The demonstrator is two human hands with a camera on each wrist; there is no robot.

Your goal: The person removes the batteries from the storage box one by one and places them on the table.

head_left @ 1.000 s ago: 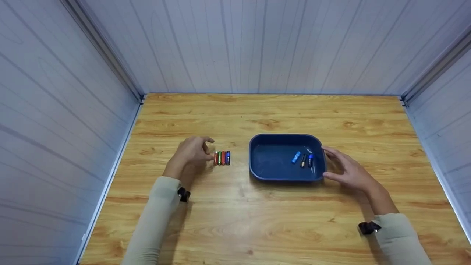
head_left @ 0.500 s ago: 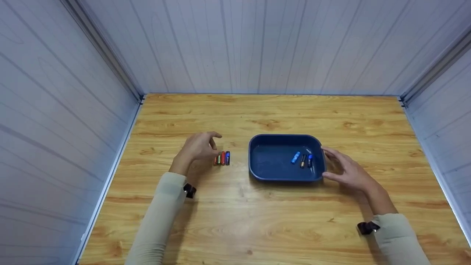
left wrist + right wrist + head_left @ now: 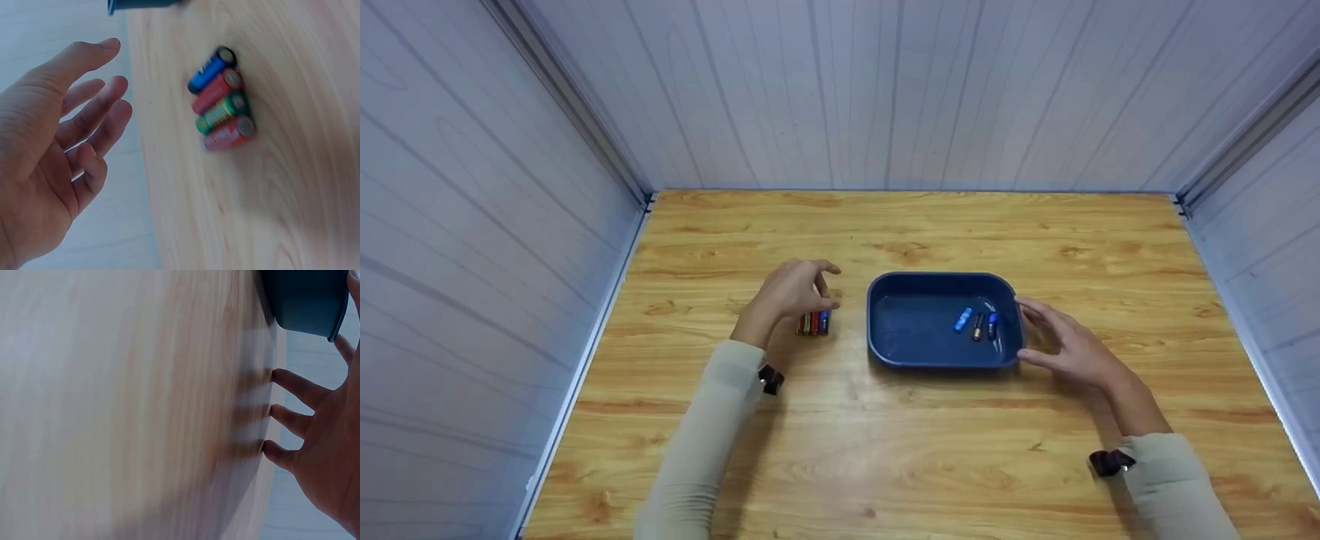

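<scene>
Hovering with loose, empty fingers, left hand (image 3: pixel 789 291) sits over four batteries (image 3: pixel 814 323) lying side by side on table (image 3: pixel 840 450). Right hand (image 3: pixel 1069 346), fingers spread, touches right rim of blue tray (image 3: pixel 885 341) holding three batteries (image 3: pixel 976 324). Bare wood lies toward every table edge.

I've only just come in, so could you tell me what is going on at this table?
A person sits at a wooden table with a dark blue tray and some small batteries. Their left hand hovers open over a row of four batteries lying side by side on the table, without gripping any. Their right hand rests open against the tray's right side, fingertips on the table. Three batteries in the tray lie loose near its right end.
</scene>
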